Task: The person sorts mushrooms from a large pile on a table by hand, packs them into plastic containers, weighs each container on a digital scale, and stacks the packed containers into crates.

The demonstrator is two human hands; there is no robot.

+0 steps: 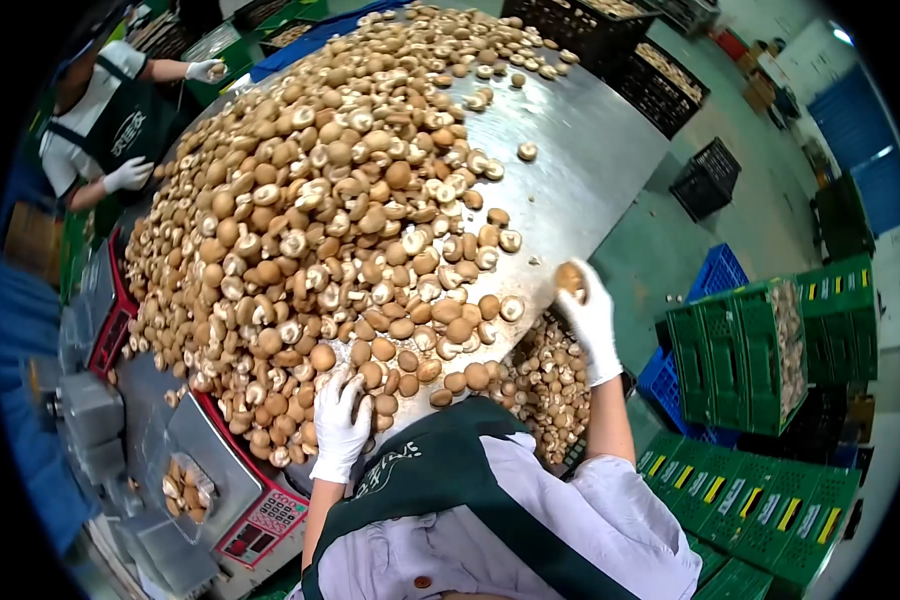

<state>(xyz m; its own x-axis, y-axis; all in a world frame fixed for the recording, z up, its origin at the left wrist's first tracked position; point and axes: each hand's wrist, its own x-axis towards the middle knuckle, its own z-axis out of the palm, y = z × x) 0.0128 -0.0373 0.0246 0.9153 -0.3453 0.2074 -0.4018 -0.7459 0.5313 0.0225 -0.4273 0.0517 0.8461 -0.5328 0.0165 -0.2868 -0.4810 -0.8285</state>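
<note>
A large heap of brown mushrooms (320,200) covers much of the metal table (580,150). My left hand (341,425), in a white glove, rests at the heap's near edge with its fingers against mushrooms; whether it grips one is hidden. Beyond the table's right edge, my right hand (590,320), also gloved, is closed around a brown mushroom (570,280). Below it, more mushrooms (545,385) fill a container between the table and my body.
A scale (225,490) holding a tray of mushrooms (187,489) stands at lower left, beside stacked clear trays (95,425). A co-worker (105,125) stands across the heap. Green crates (725,360) are stacked right; black crates (705,180) lie beyond the table.
</note>
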